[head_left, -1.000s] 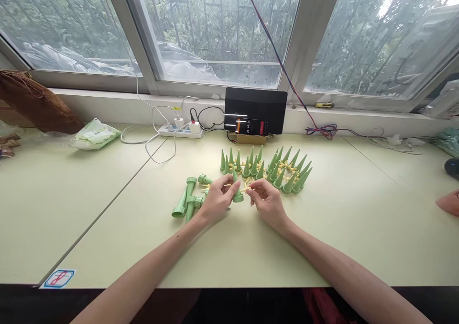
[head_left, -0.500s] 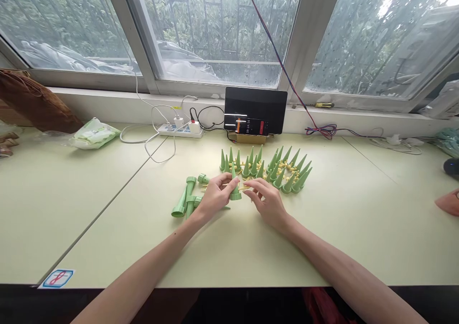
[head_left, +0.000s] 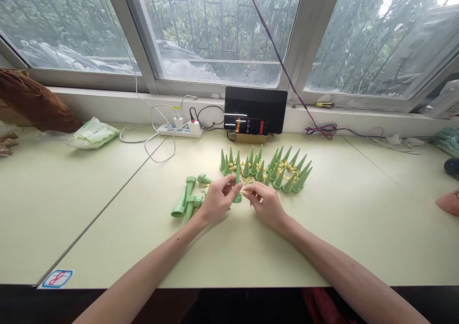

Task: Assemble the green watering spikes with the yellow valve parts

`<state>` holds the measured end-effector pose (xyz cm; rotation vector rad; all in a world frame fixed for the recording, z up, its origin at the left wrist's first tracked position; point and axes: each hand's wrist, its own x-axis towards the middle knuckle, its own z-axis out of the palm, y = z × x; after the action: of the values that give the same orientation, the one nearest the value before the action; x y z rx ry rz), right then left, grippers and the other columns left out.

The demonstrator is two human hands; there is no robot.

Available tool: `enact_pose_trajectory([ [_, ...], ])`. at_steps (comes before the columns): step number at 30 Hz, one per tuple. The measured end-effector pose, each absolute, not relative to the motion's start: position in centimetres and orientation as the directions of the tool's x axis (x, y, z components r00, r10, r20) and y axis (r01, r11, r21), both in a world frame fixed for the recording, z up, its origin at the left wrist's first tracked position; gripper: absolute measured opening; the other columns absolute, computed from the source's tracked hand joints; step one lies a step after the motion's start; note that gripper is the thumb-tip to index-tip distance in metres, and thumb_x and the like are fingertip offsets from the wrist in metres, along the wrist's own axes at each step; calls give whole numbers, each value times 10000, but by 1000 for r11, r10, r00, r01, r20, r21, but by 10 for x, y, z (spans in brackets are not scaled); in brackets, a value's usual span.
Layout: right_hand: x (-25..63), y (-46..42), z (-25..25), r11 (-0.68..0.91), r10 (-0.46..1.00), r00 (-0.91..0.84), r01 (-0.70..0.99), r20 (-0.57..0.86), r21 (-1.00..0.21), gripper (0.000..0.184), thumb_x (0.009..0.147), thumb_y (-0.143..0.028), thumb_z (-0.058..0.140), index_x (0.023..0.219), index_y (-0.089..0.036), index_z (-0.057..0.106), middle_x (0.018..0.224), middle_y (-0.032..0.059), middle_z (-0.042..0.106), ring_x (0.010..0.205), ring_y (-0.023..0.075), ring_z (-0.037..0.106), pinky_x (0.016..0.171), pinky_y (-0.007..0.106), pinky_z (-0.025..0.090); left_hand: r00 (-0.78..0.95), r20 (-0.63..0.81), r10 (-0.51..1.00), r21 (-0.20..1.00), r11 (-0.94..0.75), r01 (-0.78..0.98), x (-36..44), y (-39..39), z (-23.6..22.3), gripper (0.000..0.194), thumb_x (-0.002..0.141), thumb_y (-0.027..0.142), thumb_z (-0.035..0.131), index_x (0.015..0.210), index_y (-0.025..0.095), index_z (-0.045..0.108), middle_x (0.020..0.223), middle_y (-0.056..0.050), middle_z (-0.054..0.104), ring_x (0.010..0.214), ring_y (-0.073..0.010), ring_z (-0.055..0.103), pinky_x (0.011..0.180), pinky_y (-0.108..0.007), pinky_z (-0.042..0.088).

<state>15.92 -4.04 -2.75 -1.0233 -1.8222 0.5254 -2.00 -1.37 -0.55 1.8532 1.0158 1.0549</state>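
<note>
My left hand (head_left: 219,200) is closed around a green plastic watering spike (head_left: 237,197), its point upward and its wide collar down. Close on its right, my right hand (head_left: 267,202) pinches a small yellow plastic valve (head_left: 245,192) between thumb and forefinger, its tip near the spike's collar. I cannot tell whether the two touch. Behind my hands stand several upright green spikes (head_left: 287,186) in two groups, with small yellow valves (head_left: 287,165) scattered among them. Left of my left hand, several loose green spikes (head_left: 190,199) lie on the table, partly hidden by that hand.
A phone (head_left: 251,126) leans on a black tablet (head_left: 255,103) at the back. Left of it are a power strip (head_left: 184,131), looping white cables and a wipes packet (head_left: 95,133). Bundled wires (head_left: 324,130) lie at the back right. A person's hand (head_left: 448,202) shows at the right edge.
My right thumb and forefinger have drawn together on the yellow valve. My left hand, with the spike in it, has shifted slightly right and down.
</note>
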Motion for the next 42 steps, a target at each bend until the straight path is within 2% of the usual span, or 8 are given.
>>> enact_pose_trajectory([
  [5,157,-43,-26,519,853,-200,419,482,-745,209,974,-323,515,885,-195,655,743,39,628,613,156,538,561,282,458,380,382,842,767,-518,378,-21,-14,-8,241,952,390,523,823,187,537,623,47,366,555,-106,335,522,-229,291],
  [10,156,-44,-24,440,898,-187,359,398,-823,223,944,-336,535,831,-184,654,673,15,594,552,134,482,507,263,405,413,398,819,729,-556,399,-23,-13,-9,184,956,351,518,897,190,586,691,22,481,583,-111,385,551,-224,331],
  [15,157,-45,-18,184,959,-244,153,144,-971,304,932,-439,552,774,-187,616,484,-51,482,401,104,417,401,235,370,451,436,778,690,-611,387,-23,-13,-11,175,955,315,513,913,186,623,739,1,531,604,-114,424,580,-231,358],
  [18,158,-44,-16,79,957,-286,86,52,-993,336,923,-467,562,756,-179,600,449,-68,464,353,90,400,379,227,367,458,443,771,681,-621,388,-23,-12,-11,176,957,313,512,909,185,621,736,4,525,601,-110,421,576,-228,354],
  [22,157,-43,-18,159,961,-247,122,125,-980,319,933,-460,563,774,-186,607,493,-52,502,376,97,440,393,229,383,414,386,825,752,-541,377,-22,-11,-7,187,944,345,535,882,181,600,661,28,463,569,-106,381,537,-223,328],
  [28,156,-45,-18,378,923,-180,259,340,-889,226,939,-404,568,972,-199,659,809,33,675,493,115,550,470,259,477,344,254,904,911,-343,228,-22,-9,2,336,896,438,599,719,180,479,627,43,373,528,-86,355,466,-208,291],
  [33,160,-45,-17,507,861,-223,323,457,-799,215,965,-346,530,1065,-217,671,978,77,703,619,144,614,533,283,519,298,146,943,964,-203,171,-23,-6,1,354,869,512,614,759,183,544,636,39,400,504,-87,371,396,-192,302],
  [42,161,-40,-27,516,856,-212,291,472,-805,169,944,-338,590,944,-215,704,873,55,692,542,132,593,522,295,509,334,169,927,953,-239,183,-22,-8,3,341,875,461,622,724,178,507,621,43,398,490,-78,338,426,-211,285],
])
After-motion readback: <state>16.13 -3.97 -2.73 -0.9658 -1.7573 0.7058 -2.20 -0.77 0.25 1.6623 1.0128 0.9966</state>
